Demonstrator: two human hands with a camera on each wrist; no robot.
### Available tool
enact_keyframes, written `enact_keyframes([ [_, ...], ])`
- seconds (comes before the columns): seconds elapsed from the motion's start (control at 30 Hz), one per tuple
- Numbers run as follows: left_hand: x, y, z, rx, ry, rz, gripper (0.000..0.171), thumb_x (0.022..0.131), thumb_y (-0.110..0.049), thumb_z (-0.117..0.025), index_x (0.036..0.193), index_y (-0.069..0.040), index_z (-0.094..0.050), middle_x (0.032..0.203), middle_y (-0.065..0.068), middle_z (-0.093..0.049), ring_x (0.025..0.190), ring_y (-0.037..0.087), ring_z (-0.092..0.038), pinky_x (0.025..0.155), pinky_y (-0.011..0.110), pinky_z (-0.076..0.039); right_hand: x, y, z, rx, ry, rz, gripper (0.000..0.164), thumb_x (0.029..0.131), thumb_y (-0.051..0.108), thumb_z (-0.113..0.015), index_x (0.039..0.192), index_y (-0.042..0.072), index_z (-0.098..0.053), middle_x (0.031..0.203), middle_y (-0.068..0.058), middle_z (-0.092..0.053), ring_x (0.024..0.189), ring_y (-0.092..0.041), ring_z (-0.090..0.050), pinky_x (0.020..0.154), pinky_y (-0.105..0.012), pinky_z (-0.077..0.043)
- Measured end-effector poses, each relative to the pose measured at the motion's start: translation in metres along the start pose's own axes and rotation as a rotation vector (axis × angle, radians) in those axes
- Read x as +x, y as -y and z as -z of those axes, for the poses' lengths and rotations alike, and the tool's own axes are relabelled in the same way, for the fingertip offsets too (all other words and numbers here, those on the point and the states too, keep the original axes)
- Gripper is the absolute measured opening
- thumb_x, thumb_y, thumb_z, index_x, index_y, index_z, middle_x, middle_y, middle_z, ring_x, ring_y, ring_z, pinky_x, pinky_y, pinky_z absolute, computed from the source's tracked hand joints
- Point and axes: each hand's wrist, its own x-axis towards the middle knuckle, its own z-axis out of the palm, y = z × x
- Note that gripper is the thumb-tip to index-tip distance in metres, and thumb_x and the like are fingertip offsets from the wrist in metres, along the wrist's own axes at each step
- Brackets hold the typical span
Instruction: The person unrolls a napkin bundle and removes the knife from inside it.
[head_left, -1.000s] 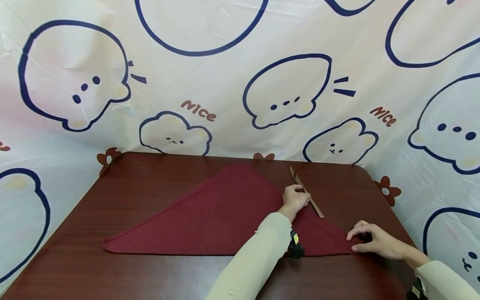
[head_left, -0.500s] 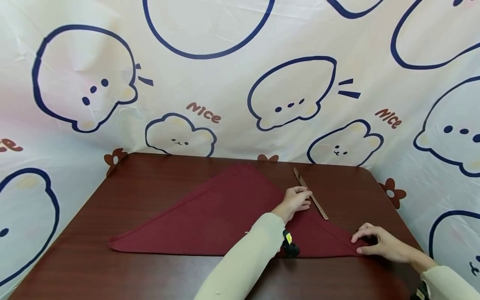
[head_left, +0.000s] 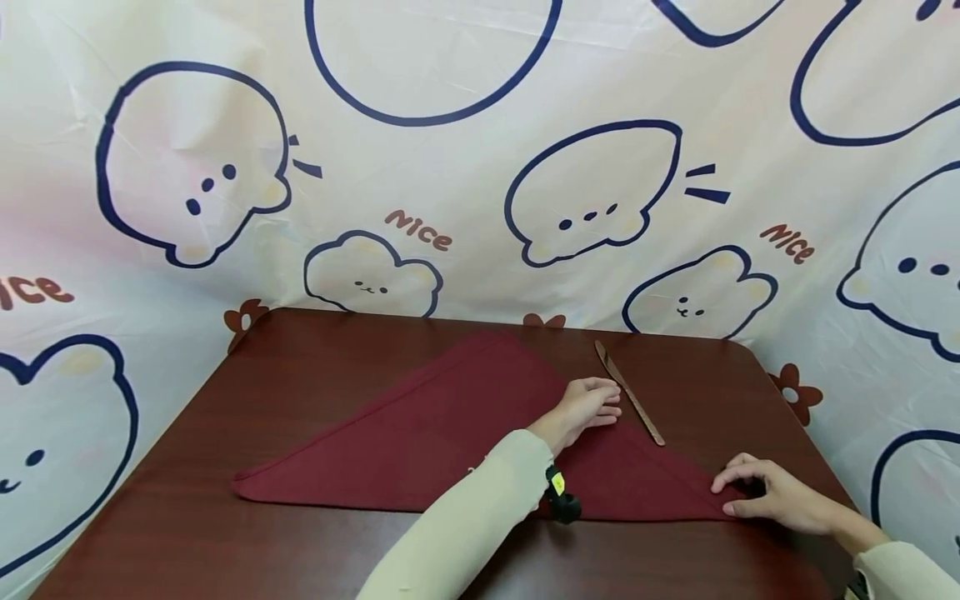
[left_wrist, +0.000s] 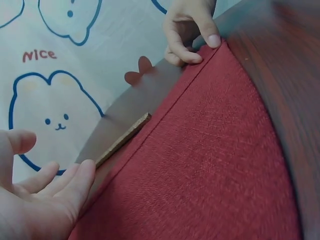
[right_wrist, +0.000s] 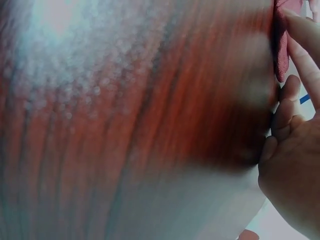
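A dark red cloth napkin (head_left: pixel 450 433), folded into a triangle, lies flat with its point toward the back of the table. Just past its right slanting edge rests a bronze-coloured table knife (head_left: pixel 630 393), handle end nearer me. My left hand (head_left: pixel 581 408) hovers over that edge beside the knife, fingers loosely extended and holding nothing; in the left wrist view a gap shows between thumb and fingers. At the napkin's right corner, my right hand (head_left: pixel 780 493) pinches the cloth between thumb and fingers. The right wrist view shows only a sliver of napkin (right_wrist: pixel 282 60) at the fingertips.
The brown wooden table (head_left: pixel 187 542) has rounded back corners. A pale cloth backdrop (head_left: pixel 465 175) with cartoon outlines hangs close behind it and along both sides. A black wrist strap (head_left: pixel 562 500) sits on the left sleeve.
My left hand has drawn leftward off the knife and its fingers have loosened. The right hand stays on the napkin's corner. The whole head view has shifted slightly.
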Motion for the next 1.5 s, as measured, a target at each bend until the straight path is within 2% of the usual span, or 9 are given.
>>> enact_keyframes([
  [0.37,-0.018,-0.012,0.023,0.052,0.085,-0.012,0.033,0.105,-0.020,-0.054,0.132,-0.003,-0.061,0.138,0.023,-0.062,0.118,0.035,-0.068,0.093,0.033,-0.058,-0.003,-0.003,0.001,-0.037,-0.006,0.023,0.022,0.088,0.001,-0.074,0.105,0.015,-0.072,0.097,0.002,-0.063,0.093,-0.003,-0.054,0.071,-0.022,-0.040],
  [0.6,-0.030,-0.019,0.036,0.093,0.122,-0.017,0.036,0.106,-0.023,-0.052,0.135,-0.003,-0.059,0.140,0.023,-0.060,0.121,0.035,-0.066,0.096,0.035,-0.057,-0.003,-0.002,0.000,-0.044,-0.018,0.048,0.024,0.087,-0.001,-0.074,0.104,0.015,-0.072,0.097,0.005,-0.063,0.093,-0.003,-0.054,0.071,-0.022,-0.040],
  [0.9,-0.048,-0.022,0.054,0.129,0.121,-0.025,0.035,0.106,-0.024,-0.053,0.134,-0.003,-0.059,0.138,0.022,-0.062,0.118,0.033,-0.068,0.095,0.035,-0.057,-0.007,-0.003,-0.001,-0.039,-0.006,0.057,0.025,0.087,-0.002,-0.074,0.105,0.015,-0.072,0.097,0.004,-0.063,0.091,-0.004,-0.054,0.068,-0.023,-0.039],
  [1.1,-0.065,-0.026,0.075,0.156,0.109,-0.034,0.035,0.106,-0.022,-0.052,0.135,-0.004,-0.059,0.136,0.022,-0.064,0.118,0.034,-0.068,0.096,0.035,-0.057,-0.008,-0.002,-0.001,-0.023,0.012,0.061,0.025,0.088,-0.002,-0.072,0.106,0.015,-0.072,0.097,0.003,-0.062,0.090,-0.006,-0.053,0.066,-0.026,-0.037],
  [1.23,-0.070,-0.028,0.090,0.180,0.091,-0.042,0.036,0.106,-0.023,-0.052,0.136,-0.003,-0.057,0.138,0.024,-0.062,0.118,0.034,-0.068,0.097,0.035,-0.057,-0.004,-0.001,0.001,-0.016,0.018,0.060,0.025,0.088,-0.002,-0.072,0.107,0.015,-0.071,0.098,0.003,-0.063,0.091,-0.006,-0.053,0.066,-0.027,-0.037],
  [1.5,-0.081,-0.027,0.110,0.173,0.080,-0.043,0.042,0.106,-0.024,-0.052,0.141,0.001,-0.052,0.138,0.026,-0.060,0.118,0.032,-0.068,0.097,0.034,-0.057,-0.001,-0.003,0.000,-0.016,0.016,0.065,0.024,0.088,-0.002,-0.073,0.106,0.015,-0.072,0.098,0.004,-0.063,0.091,-0.005,-0.054,0.067,-0.026,-0.038],
])
